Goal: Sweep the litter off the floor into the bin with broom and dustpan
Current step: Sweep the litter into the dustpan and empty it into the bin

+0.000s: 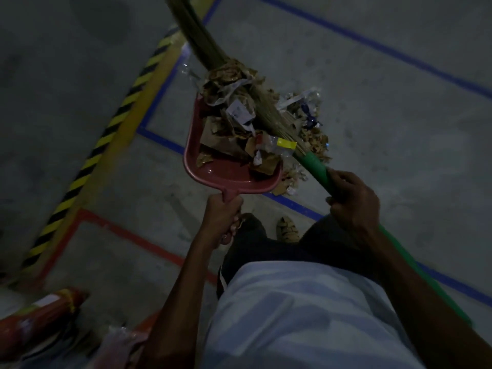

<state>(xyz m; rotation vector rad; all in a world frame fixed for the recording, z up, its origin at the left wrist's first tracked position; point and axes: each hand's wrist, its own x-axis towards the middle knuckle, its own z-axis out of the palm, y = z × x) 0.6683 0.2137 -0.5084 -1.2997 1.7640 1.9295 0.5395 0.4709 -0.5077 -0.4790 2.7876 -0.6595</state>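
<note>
Head view: the left hand grips the handle of a red plastic dustpan heaped with brown paper litter. The right hand clasps the green-handled straw broom, its bristles lying across the litter, over the grey concrete floor.

Person, seen from the head camera looking down the body

- Top: pale, light blue-grey fabric with faint broad stripes, loose over the torso; the sleeves end out of view
- Arms: bare from the lower edge of the frame to both hands (left hand, right hand); no watch, ring or glove can be made out in the dim light
- Trousers: dark, near black
- Shoe: one visible, tan or khaki with darker markings, detail too murky to read
</note>
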